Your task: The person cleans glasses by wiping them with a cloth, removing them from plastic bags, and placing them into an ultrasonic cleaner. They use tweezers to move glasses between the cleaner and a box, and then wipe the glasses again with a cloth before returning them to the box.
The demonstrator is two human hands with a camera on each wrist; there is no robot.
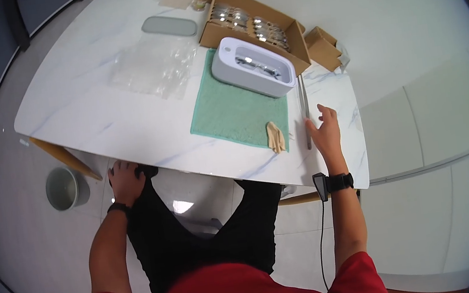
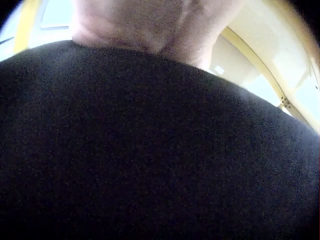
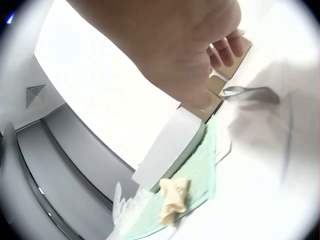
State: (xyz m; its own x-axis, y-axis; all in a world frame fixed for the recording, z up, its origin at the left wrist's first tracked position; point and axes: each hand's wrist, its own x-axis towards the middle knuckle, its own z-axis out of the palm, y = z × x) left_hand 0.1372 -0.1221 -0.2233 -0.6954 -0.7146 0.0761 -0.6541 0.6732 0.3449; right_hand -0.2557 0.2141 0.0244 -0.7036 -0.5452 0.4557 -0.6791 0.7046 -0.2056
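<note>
My right hand (image 1: 327, 131) hovers over the table's right side, fingers loosely bent, nothing in its grasp. Its thumb is close beside long metal tweezers (image 1: 304, 107), which lie on the tabletop. The right wrist view shows the tweezers (image 3: 255, 94) just past the thumb. My left hand (image 1: 127, 181) rests on the left thigh, fingers spread over the dark trousers (image 2: 160, 150). A white ultrasonic cleaner (image 1: 255, 81) stands on a green cloth (image 1: 230, 117), with shiny metal pieces inside its tank. A crumpled beige cloth piece (image 1: 275, 137) lies at the cloth's near right corner.
Behind the cleaner stands an open cardboard box (image 1: 255, 10) holding several shiny wrapped items. A smaller carton (image 1: 323, 49) sits to its right. Left of the cleaner lie clear plastic bags (image 1: 150, 68) and a grey lid (image 1: 169, 26). A bin (image 1: 63, 188) stands on the floor.
</note>
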